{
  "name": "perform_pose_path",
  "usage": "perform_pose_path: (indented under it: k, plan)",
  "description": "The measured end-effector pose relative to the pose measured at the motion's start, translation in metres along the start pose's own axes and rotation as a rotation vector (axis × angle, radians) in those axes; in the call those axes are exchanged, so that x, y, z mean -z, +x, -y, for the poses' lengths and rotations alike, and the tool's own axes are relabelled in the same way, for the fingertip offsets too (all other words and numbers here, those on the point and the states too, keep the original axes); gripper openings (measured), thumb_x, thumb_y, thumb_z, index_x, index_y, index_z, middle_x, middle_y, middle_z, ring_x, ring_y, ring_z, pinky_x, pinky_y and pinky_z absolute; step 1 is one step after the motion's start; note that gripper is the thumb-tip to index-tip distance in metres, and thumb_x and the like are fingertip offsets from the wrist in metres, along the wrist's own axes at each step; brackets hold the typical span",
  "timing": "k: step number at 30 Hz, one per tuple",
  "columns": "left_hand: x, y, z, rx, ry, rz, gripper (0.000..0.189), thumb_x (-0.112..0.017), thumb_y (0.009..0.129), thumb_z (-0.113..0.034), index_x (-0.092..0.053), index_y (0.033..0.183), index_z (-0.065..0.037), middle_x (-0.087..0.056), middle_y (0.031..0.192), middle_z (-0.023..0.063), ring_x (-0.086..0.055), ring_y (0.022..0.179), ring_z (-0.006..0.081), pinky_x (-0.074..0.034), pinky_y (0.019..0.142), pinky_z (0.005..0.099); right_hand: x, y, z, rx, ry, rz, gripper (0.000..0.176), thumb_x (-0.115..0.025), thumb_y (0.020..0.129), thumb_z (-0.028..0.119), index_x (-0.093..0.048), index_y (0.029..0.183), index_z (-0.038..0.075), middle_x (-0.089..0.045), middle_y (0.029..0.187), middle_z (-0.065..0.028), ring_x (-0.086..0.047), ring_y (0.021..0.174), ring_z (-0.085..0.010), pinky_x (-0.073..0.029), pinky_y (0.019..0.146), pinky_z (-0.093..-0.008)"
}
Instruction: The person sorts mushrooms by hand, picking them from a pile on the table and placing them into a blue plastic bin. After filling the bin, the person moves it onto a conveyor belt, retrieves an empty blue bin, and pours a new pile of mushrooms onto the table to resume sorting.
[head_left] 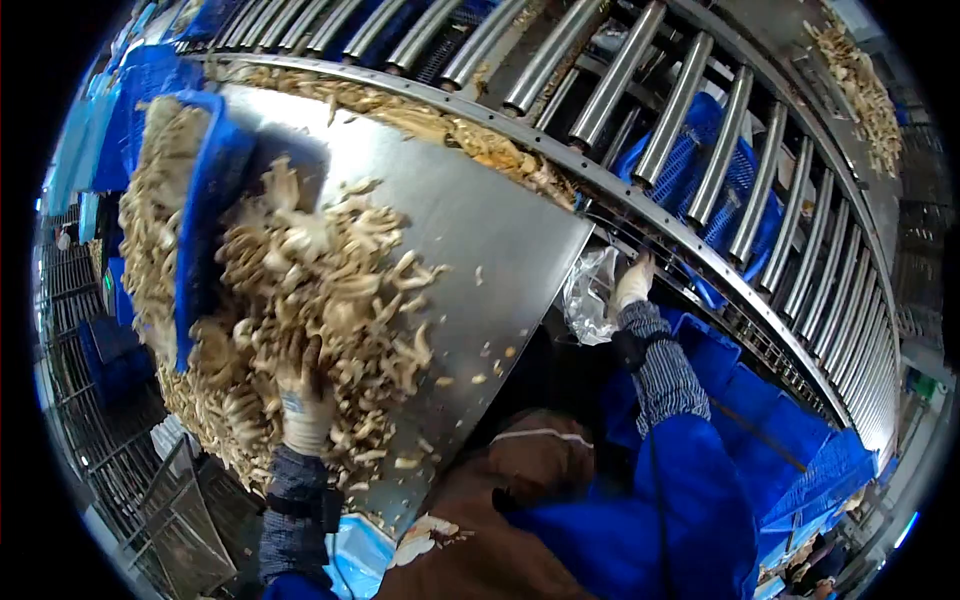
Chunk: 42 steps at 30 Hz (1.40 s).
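My left hand (303, 400), in a pale glove with dark fingertips, lies on a large heap of brownish-white mushrooms (330, 270). Its fingers are stretched out and rest among the pieces. The heap spreads over a steel table (490, 230), beside a tilted blue crate (205, 200) that also holds mushrooms. Over to the right, my gloved right hand (634, 282) reaches to the edge of the roller conveyor, its fingers extended. A clear plastic bag (590, 300) hangs right beside that hand; whether they touch is hard to see.
A roller conveyor (675, 110) curves across the top and right, with a blue basket (735, 150) beneath its rollers. Mushroom scraps (430, 120) line the table's far edge. Blue crates (760, 400) stand at my right. A light-blue plastic sheet (358, 552) lies near my left forearm.
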<state>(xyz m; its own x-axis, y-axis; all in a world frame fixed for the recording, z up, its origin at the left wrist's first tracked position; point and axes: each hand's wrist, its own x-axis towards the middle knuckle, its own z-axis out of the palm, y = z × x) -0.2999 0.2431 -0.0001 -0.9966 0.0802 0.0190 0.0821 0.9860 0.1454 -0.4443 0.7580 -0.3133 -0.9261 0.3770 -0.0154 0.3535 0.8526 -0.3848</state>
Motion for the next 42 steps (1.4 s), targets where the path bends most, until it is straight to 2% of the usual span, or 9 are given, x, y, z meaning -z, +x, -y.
perform_pose_path:
  k: [2, 5, 21, 23, 27, 34, 35, 37, 42]
  plan:
    - [-0.011, 0.048, -0.007, -0.129, 0.076, 0.16, 0.054, -0.056, 0.077, 0.0, -0.049, 0.13, -0.008, -0.041, 0.138, 0.0202, -0.039, 0.125, 0.0425, -0.036, 0.1, 0.051, -0.015, 0.074, -0.007, -0.158, -0.159, 0.652, 0.052, -0.046, 0.091, 0.038, -0.049, 0.129, 0.003, -0.044, 0.136, -0.0239, -0.04, 0.127, -0.0398, -0.033, 0.107, -0.0443]
    - [-0.034, 0.08, -0.011, -0.212, 0.125, 0.417, 0.048, -0.062, 0.074, -0.002, -0.056, 0.121, -0.011, -0.043, 0.136, 0.0173, -0.037, 0.125, 0.0437, -0.035, 0.101, 0.0521, -0.078, 0.12, -0.064, 0.641, -0.469, -0.142, 0.049, -0.052, 0.086, 0.042, -0.058, 0.121, 0.008, -0.052, 0.128, -0.0208, -0.052, 0.114, -0.0411, -0.041, 0.097, -0.0498]
    - [-0.038, 0.114, -0.003, -0.419, 0.352, 0.55, 0.041, -0.063, 0.082, -0.019, -0.053, 0.12, -0.006, -0.05, 0.122, 0.0199, -0.051, 0.107, 0.0367, -0.043, 0.091, 0.0492, 0.0, 0.058, -0.028, 0.13, -0.24, 1.065, 0.04, -0.064, 0.076, 0.036, -0.066, 0.101, 0.005, -0.062, 0.106, -0.0208, -0.059, 0.101, -0.0374, -0.046, 0.09, -0.0459]
    - [-0.038, 0.112, -0.005, -0.389, 0.338, 0.508, 0.039, -0.063, 0.084, -0.019, -0.054, 0.119, -0.006, -0.051, 0.12, 0.0186, -0.051, 0.106, 0.0348, -0.043, 0.091, 0.0478, 0.015, 0.015, 0.009, -0.235, 0.015, 0.537, 0.035, -0.065, 0.075, 0.034, -0.068, 0.095, 0.005, -0.064, 0.097, -0.0202, -0.06, 0.095, -0.0364, -0.048, 0.082, -0.047]
    - [-0.047, 0.093, -0.016, -0.038, 0.032, 0.325, 0.034, -0.062, 0.086, -0.017, -0.055, 0.117, -0.005, -0.053, 0.118, 0.016, -0.052, 0.104, 0.031, -0.043, 0.09, 0.0449, 0.06, -0.069, 0.065, -0.284, 0.663, 0.34, 0.039, -0.055, 0.087, 0.033, -0.06, 0.107, -0.001, -0.063, 0.096, -0.0253, -0.063, 0.09, -0.0376, -0.049, 0.08, -0.043]
    - [0.029, 0.011, 0.011, 1.225, -2.65, -0.205, 0.027, -0.061, 0.09, -0.014, -0.056, 0.114, -0.003, -0.057, 0.114, 0.0114, -0.053, 0.101, 0.0244, -0.044, 0.088, 0.0399, 0.166, -0.234, 0.164, -0.05, 0.787, 0.185, 0.039, -0.052, 0.091, 0.025, -0.052, 0.122, 0.002, -0.054, 0.12, -0.0202, -0.052, 0.112, -0.0354, -0.042, 0.095, -0.0385]
    - [0.029, -0.015, 0.018, 1.189, -2.671, -0.282, 0.027, -0.061, 0.09, -0.014, -0.056, 0.114, -0.003, -0.057, 0.114, 0.0114, -0.053, 0.101, 0.0244, -0.044, 0.088, 0.0399, 0.177, -0.254, 0.182, -0.001, 0.895, 0.226, 0.04, -0.052, 0.091, 0.024, -0.05, 0.124, 0.001, -0.054, 0.12, -0.0204, -0.052, 0.112, -0.036, -0.042, 0.096, -0.0397]
    - [0.036, -0.051, 0.035, 0.748, -1.252, -0.051, 0.036, -0.06, 0.082, -0.021, -0.056, 0.11, 0.002, -0.056, 0.114, 0.0199, -0.056, 0.098, 0.0286, -0.046, 0.088, 0.0399, 0.193, -0.285, 0.221, 0.205, 0.802, 0.396, 0.038, -0.056, 0.091, 0.023, -0.052, 0.122, 0.002, -0.055, 0.121, -0.018, -0.052, 0.115, -0.0308, -0.042, 0.097, -0.0369]
    - [0.056, -0.17, 0.018, 1.029, -1.667, -0.073, 0.012, -0.055, 0.085, -0.015, -0.064, 0.086, -0.008, -0.061, 0.084, 0.0053, -0.059, 0.069, 0.0161, -0.048, 0.058, 0.0295, 0.193, -0.366, 0.334, 0.582, 0.962, 1.006, 0.061, -0.061, 0.088, 0.029, -0.037, 0.137, 0.003, -0.041, 0.136, -0.021, -0.047, 0.117, -0.0328, -0.035, 0.103, -0.0422]
